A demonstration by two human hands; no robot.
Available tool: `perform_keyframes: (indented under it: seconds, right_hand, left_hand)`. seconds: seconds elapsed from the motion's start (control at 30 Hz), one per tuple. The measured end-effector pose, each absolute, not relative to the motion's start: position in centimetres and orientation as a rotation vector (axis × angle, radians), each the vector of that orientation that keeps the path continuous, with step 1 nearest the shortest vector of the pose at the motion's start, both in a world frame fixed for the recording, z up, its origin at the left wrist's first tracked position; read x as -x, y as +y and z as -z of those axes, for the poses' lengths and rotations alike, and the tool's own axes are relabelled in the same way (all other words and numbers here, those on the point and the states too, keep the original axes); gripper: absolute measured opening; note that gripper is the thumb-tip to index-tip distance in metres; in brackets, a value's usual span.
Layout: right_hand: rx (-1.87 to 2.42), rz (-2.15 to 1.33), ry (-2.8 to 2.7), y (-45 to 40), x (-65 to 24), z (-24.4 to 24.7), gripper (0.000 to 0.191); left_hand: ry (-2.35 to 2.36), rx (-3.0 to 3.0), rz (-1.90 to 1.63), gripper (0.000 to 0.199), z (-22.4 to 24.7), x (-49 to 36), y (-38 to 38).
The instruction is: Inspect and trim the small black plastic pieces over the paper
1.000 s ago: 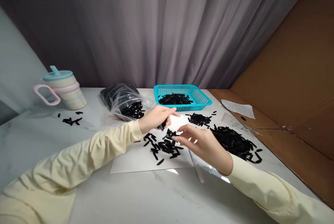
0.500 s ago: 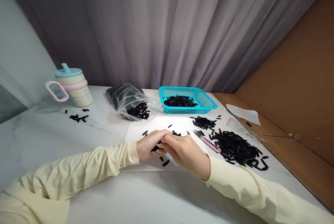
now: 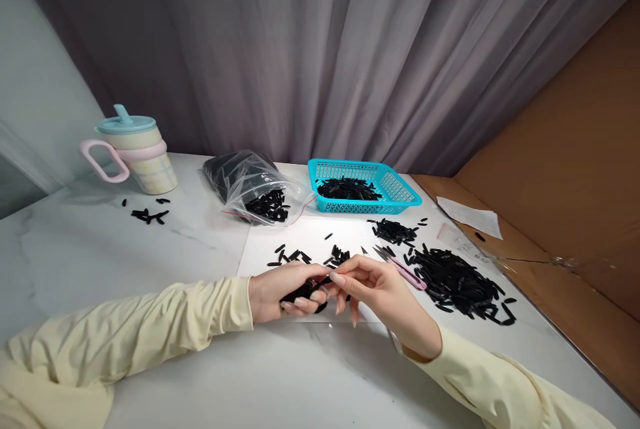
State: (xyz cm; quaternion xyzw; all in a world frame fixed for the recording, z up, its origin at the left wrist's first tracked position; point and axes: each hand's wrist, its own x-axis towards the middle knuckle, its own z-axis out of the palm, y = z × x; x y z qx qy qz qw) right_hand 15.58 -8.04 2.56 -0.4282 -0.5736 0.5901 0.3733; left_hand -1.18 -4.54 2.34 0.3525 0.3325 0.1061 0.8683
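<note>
At the lower centre of the frame, the left hand (image 3: 273, 288) curls its fingers around a clump of black pieces (image 3: 299, 292). Just to its right, the right hand (image 3: 380, 289) pinches one black piece (image 3: 323, 282) between thumb and forefinger. Both are over a white sheet (image 3: 305, 232) scattered with similar pieces. Pink-handled snips (image 3: 413, 276) lie right of centre, between a small pile (image 3: 394, 232) and a large pile (image 3: 455, 282). Above the sheet, a blue basket (image 3: 370, 206) and a clear bag (image 3: 240, 197) hold more. A lidded cup (image 3: 150, 172) stands at the left, and a grey curtain (image 3: 280, 49) fills the top.
</note>
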Motion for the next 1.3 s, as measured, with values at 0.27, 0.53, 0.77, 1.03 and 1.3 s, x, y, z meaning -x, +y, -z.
perform_keyframes:
  seconds: [0.27,0.53,0.77,1.03,1.3]
  right_hand:
    - [1.141,-0.977,-1.808,-8.6,-15.5,-1.6,0.019]
    - [1.072,-1.319,-1.416,-8.9,-16.9,-0.7,0.018]
    - [1.054,-1.579,-1.14,-8.8,-17.1,-1.3,0.025]
    - [1.024,-1.626,-1.115,-8.9,-16.8,-1.1,0.024]
    - [1.005,-1.61,-1.11,-9.1,-16.7,-0.8,0.024]
  left_hand:
    - [0.681,-0.71,-0.236,0.026,-1.4,0.8,-4.6]
    - [0.756,-0.843,-0.396,0.023,-0.9,1.4,-4.8]
    - [0.895,-1.426,-0.673,0.03,-0.5,1.2,-6.4]
    - [1.0,-1.731,-0.708,0.035,-0.3,1.5,-6.6]
    - [0.976,-1.839,-0.712,0.03,0.1,1.2,-6.5]
